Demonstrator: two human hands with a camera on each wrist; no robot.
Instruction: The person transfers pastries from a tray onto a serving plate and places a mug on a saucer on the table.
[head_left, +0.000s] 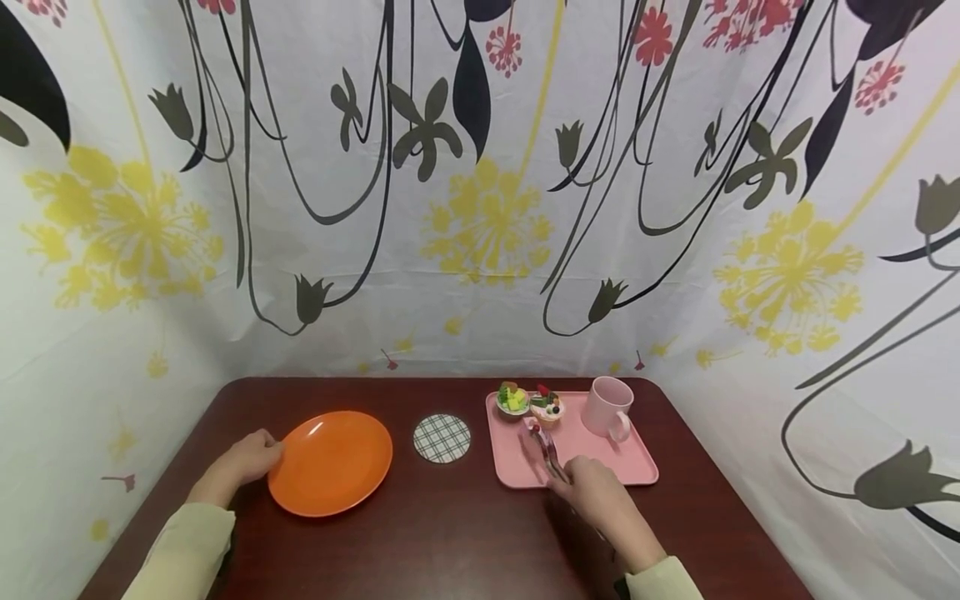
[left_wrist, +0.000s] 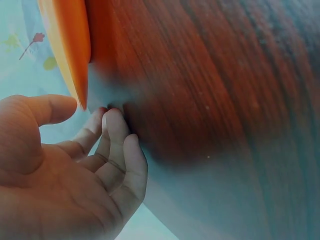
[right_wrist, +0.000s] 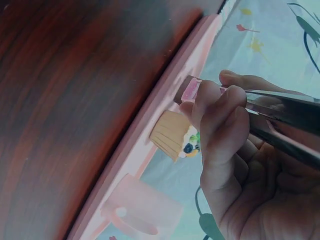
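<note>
At the left, my left hand (head_left: 255,457) holds the rim of an orange plate (head_left: 330,463). In the left wrist view the plate's edge (left_wrist: 75,55) comes between the thumb and the fingers. My right hand (head_left: 596,492) grips metal tongs (head_left: 551,457) over the front of a pink tray (head_left: 600,467). A small pink-topped cake piece (right_wrist: 191,91) is at the tongs' tips, partly hidden by the fingers in the right wrist view. Just behind it on the tray are a fruit tart (head_left: 547,408) and a small cup of green and yellow pieces (head_left: 513,402).
A pink mug (head_left: 608,407) stands at the tray's right back, handle toward the front. Between plate and tray lies a round checked coaster (head_left: 442,438). The dark wooden table (head_left: 450,533) meets a flower-printed curtain (head_left: 420,333) behind and at both sides.
</note>
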